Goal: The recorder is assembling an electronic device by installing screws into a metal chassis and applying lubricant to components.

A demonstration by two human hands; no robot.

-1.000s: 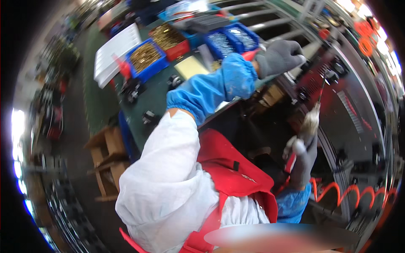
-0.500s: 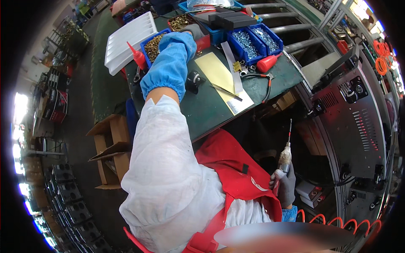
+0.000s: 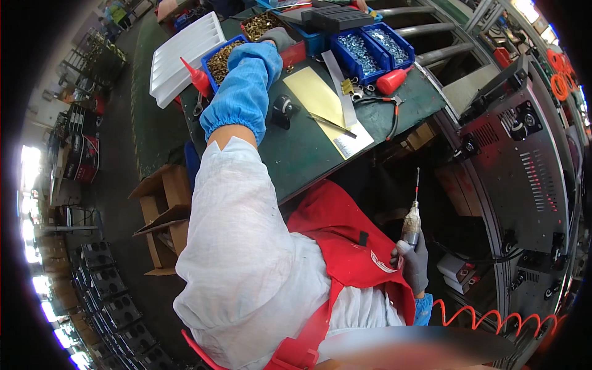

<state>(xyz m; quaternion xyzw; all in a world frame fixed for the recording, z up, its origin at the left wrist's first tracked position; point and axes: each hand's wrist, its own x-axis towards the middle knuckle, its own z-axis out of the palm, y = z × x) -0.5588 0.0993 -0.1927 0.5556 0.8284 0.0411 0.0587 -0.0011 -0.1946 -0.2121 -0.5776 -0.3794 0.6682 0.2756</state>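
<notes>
My left hand (image 3: 280,38), in a grey glove and a blue sleeve cover, reaches across the green workbench (image 3: 296,161) to a bin of brass-coloured screws (image 3: 261,24). Its fingers are hidden at the bin's near edge, so their grip does not show. A blue bin of small brass-coloured parts (image 3: 217,64) lies beside my left forearm. Low on the right, my right hand (image 3: 414,262), also gloved in grey, is wrapped round an air screwdriver (image 3: 411,223). The tool's long thin bit points up, apart from everything, and a coiled red hose (image 3: 493,319) shows behind that hand.
Two blue bins of silver fasteners (image 3: 373,52) stand at the bench's back right. Near them lie a red bottle (image 3: 393,80), pliers (image 3: 394,111), yellow paper (image 3: 314,95) and a black caster (image 3: 283,111). A white tray (image 3: 185,58) stands left; a metal cabinet panel (image 3: 524,179) rises at right.
My left hand has shifted slightly at the brass screw bin. The air screwdriver in my right hand has moved a little left in the picture, and the view has shifted slightly.
</notes>
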